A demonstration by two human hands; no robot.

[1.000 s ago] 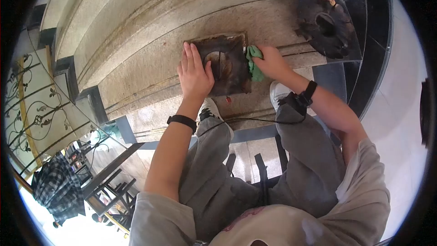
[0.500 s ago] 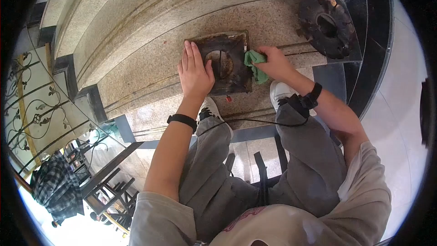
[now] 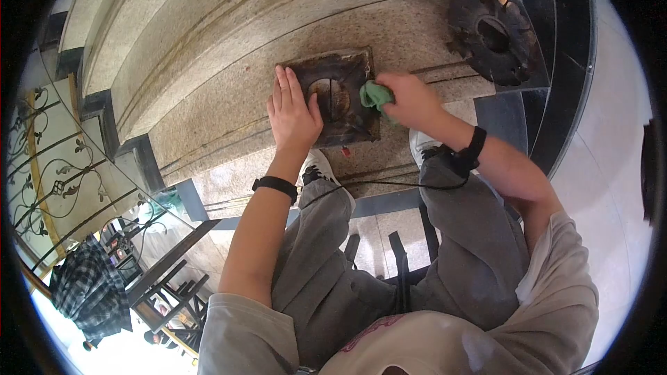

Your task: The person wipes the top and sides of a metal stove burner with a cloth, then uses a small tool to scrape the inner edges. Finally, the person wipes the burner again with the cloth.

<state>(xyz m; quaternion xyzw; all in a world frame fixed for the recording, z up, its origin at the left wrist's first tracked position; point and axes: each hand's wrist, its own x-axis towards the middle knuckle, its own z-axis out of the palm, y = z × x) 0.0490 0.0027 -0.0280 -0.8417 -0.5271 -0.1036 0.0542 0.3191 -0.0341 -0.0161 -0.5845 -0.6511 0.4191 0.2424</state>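
Note:
A dark square metal piece with a round central opening (image 3: pixel 347 69) lies on the speckled stone step. My left hand (image 3: pixel 293 118) rests flat along its left edge, fingers extended and thumb apart, holding nothing. At the piece's right side, my right hand (image 3: pixel 411 101) grips a crumpled green cloth (image 3: pixel 376 96), which touches the right rim. The fingertips of that hand are partly hidden by the cloth and the hand itself.
A dark round piece with a scalloped edge (image 3: pixel 495 35) lies at the upper right. Curved stone steps (image 3: pixel 208 35) rise beyond. My shoes (image 3: pixel 318 167) are just below the square piece. A small red scrap (image 3: pixel 345 151) lies near its lower edge. Metal railing stands at left.
My right hand has moved left with the green cloth, from beside the square piece onto its right rim. The cloth looks more bunched. My left hand keeps its place on the left edge.

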